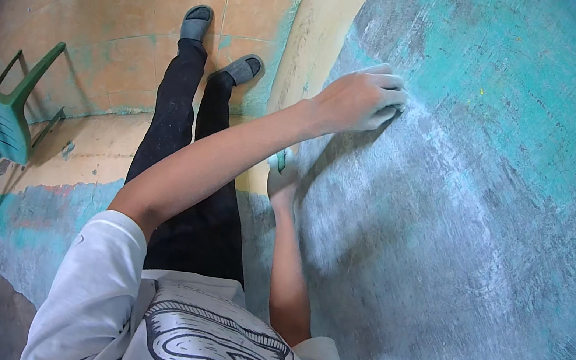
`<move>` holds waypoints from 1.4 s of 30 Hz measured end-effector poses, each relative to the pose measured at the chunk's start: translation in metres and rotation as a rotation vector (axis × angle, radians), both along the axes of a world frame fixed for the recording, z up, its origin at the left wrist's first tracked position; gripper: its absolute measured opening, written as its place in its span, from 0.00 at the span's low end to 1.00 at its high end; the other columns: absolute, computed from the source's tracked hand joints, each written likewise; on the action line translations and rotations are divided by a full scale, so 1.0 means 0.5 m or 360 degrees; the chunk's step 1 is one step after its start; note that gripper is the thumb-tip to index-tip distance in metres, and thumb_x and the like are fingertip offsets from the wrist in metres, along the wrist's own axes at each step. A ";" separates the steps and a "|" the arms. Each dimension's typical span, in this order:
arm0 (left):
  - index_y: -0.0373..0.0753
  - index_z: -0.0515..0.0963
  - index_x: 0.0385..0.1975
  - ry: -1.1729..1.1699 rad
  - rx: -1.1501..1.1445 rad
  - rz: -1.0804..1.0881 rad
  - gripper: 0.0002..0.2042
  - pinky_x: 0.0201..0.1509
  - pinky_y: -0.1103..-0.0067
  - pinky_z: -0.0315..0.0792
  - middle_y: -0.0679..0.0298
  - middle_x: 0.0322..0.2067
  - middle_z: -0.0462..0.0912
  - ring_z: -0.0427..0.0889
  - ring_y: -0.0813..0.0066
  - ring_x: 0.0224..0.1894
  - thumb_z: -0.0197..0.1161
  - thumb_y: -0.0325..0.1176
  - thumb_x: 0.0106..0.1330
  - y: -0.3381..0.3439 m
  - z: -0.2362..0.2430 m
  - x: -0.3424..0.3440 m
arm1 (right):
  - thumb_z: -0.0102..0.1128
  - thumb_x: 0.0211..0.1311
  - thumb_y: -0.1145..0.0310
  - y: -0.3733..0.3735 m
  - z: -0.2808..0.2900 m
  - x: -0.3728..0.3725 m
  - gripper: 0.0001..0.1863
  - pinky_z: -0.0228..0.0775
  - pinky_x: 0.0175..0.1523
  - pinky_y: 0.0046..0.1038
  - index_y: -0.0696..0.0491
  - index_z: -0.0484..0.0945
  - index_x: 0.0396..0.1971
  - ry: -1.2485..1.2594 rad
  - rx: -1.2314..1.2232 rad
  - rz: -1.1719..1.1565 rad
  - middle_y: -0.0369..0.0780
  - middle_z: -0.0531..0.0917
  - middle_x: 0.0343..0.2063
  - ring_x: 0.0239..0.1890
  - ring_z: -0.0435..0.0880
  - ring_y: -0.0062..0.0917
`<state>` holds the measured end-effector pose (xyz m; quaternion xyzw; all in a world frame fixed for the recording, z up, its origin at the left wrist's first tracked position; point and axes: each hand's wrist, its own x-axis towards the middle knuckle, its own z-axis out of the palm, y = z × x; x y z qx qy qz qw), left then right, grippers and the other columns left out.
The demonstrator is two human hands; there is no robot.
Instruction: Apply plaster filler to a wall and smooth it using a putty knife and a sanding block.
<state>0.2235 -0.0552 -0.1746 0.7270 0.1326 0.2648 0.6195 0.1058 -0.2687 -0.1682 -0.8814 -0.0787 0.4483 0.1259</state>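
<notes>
My left hand (367,96) reaches across to the wall (428,238) on the right, its fingers curled and pressed against the surface. Pale dust coats those fingers, and whatever they may hold is hidden. Around the hand the wall is scuffed, with turquoise paint (533,82) above and bare grey-blue plaster below. Lower down, close to the wall, my right hand (285,181) is partly covered by my left forearm. A small dark green mark or object (281,160) shows at it; I cannot tell which. The right fingers are mostly hidden.
A green plastic chair (10,120) stands at the left. Orange tiles (118,20) cover the floor under my grey slippers (197,23). A cream strip (313,35) runs along the wall's foot. Peeling turquoise paint (35,224) shows at the lower left.
</notes>
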 end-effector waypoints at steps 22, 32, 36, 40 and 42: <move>0.34 0.76 0.49 0.0621 -0.1972 0.0051 0.12 0.54 0.79 0.73 0.65 0.45 0.78 0.77 0.78 0.48 0.60 0.30 0.68 0.175 -0.008 -0.328 | 0.58 0.66 0.73 0.343 0.038 0.072 0.07 0.48 0.22 0.16 0.44 0.70 0.33 0.0991 0.1221 -0.1946 0.26 0.68 0.23 0.17 0.59 0.09; 0.36 0.79 0.46 0.0877 -0.1457 0.0040 0.14 0.46 0.82 0.71 0.67 0.37 0.82 0.78 0.82 0.41 0.66 0.34 0.63 0.200 -0.009 -0.381 | 0.63 0.57 0.80 0.373 0.003 0.030 0.14 0.49 0.23 0.16 0.45 0.68 0.30 0.0500 0.1176 -0.1893 0.25 0.70 0.23 0.18 0.61 0.08; 0.34 0.81 0.41 0.1110 -0.1158 0.0278 0.11 0.42 0.80 0.74 0.64 0.31 0.85 0.81 0.80 0.34 0.66 0.31 0.61 0.179 -0.021 -0.370 | 0.64 0.57 0.79 0.373 -0.003 0.013 0.14 0.49 0.21 0.16 0.45 0.67 0.30 0.0229 0.1072 -0.1758 0.26 0.68 0.22 0.17 0.61 0.09; 0.34 0.81 0.42 0.1208 -0.0735 0.0345 0.11 0.41 0.77 0.76 0.55 0.35 0.86 0.86 0.72 0.36 0.63 0.30 0.61 0.173 -0.041 -0.348 | 0.63 0.61 0.73 0.341 -0.011 -0.007 0.12 0.49 0.20 0.17 0.45 0.67 0.29 0.0216 0.0956 -0.1678 0.25 0.66 0.21 0.17 0.61 0.09; 0.35 0.81 0.43 0.1105 -0.0689 0.0387 0.12 0.41 0.77 0.76 0.54 0.36 0.86 0.86 0.71 0.36 0.62 0.31 0.62 0.167 -0.041 -0.307 | 0.61 0.63 0.70 0.300 -0.036 -0.019 0.10 0.48 0.21 0.17 0.44 0.68 0.28 0.0211 0.0785 -0.1636 0.25 0.65 0.18 0.16 0.60 0.09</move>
